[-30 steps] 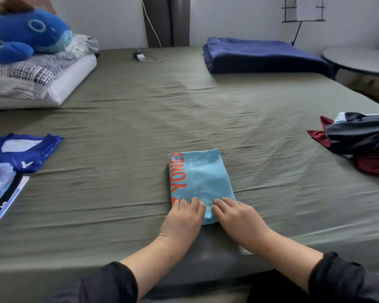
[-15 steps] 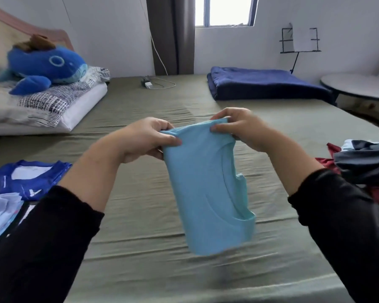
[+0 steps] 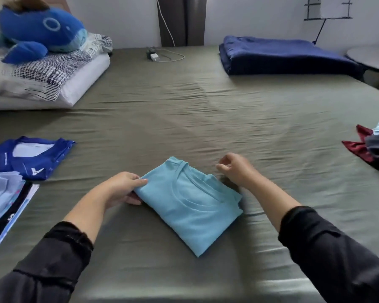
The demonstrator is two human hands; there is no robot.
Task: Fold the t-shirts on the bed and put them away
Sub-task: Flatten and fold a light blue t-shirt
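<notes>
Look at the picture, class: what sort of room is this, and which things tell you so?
Most likely a bedroom. A wide bed with an olive-green sheet fills the view, a patterned pillow carries a blue plush whale, and a folded navy blanket lies by the wall.
</notes>
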